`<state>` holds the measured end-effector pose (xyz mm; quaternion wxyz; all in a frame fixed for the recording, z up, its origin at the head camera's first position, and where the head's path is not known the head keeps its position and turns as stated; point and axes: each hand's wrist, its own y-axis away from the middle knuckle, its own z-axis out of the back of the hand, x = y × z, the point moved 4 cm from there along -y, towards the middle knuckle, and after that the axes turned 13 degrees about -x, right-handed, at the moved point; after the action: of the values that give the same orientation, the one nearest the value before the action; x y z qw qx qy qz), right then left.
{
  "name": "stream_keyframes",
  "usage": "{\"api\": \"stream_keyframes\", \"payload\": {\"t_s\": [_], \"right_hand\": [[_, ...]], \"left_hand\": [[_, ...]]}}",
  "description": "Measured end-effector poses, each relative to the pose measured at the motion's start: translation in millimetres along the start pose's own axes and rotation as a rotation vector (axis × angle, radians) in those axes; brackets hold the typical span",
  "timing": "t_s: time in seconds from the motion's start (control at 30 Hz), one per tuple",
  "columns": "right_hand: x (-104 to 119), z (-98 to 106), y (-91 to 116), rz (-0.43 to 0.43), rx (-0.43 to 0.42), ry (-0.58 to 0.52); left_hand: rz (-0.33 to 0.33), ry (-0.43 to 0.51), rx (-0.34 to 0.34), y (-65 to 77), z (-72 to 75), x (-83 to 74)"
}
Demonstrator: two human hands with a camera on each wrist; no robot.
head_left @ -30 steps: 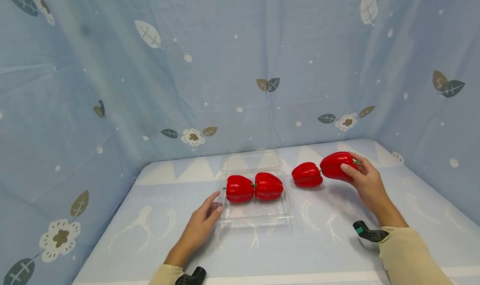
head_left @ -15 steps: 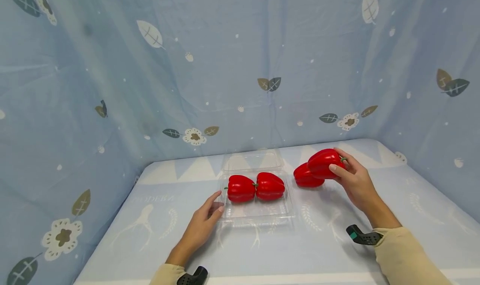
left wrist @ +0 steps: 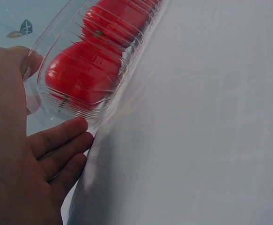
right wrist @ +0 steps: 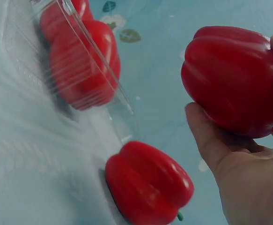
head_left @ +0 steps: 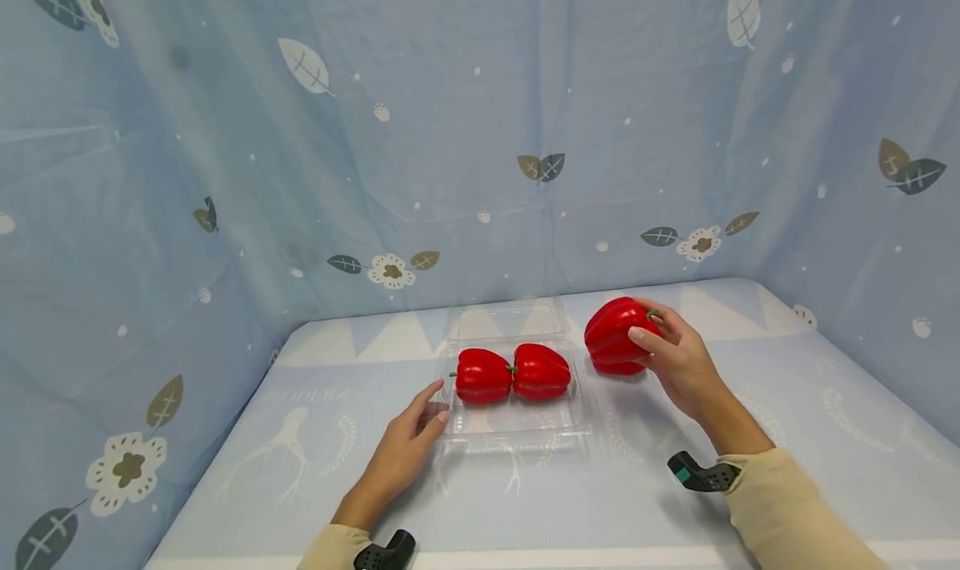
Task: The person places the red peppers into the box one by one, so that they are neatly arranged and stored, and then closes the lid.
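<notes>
My right hand (head_left: 678, 366) grips a red bell pepper (head_left: 615, 328) near its green stem, thumb on the near side. The pepper is held above the table, and in the head view it covers most of another red bell pepper (right wrist: 148, 183) lying on the table. My left hand (head_left: 405, 445) rests at the left side of a clear plastic clamshell container (head_left: 510, 422), its fingers (left wrist: 66, 140) loosely extended beside the ribbed wall and its thumb by the rim. Inside the container two red bell peppers (head_left: 482, 377) lie side by side in the far part of the base.
The container's clear lid (head_left: 506, 320) lies folded back behind the base. A patterned cloth covers the table (head_left: 315, 437), and blue curtains (head_left: 465, 137) with leaf and flower prints close off the back and sides. Black bands (head_left: 701, 472) sit on both wrists.
My right hand has moved left with its pepper, from beside the pepper on the table to in front of and above it. My left hand has stayed at the container.
</notes>
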<state>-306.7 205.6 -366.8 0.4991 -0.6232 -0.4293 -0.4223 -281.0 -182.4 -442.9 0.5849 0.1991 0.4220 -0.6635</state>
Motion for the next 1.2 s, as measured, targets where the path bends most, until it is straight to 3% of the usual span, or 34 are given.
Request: {"api": "stream_keyframes", "payload": {"t_s": [0.33,0.47,1.2], "right_hand": [[-6.2,-20.9,-3.5,-0.076,0.021,-0.093],[-8.8,-27.0,-4.3,-0.106,0.019,-0.072],[-9.9,-50.3,-7.0,-0.091,0.098,0.025]], "left_hand": [[-0.002,0.014,0.002,-0.3,-1.6,-0.5],[-0.007,0.009,0.007,0.1,-2.8,0.6],[-0.035,0.019,-0.002,0.1,-1.5,1.7]]}}
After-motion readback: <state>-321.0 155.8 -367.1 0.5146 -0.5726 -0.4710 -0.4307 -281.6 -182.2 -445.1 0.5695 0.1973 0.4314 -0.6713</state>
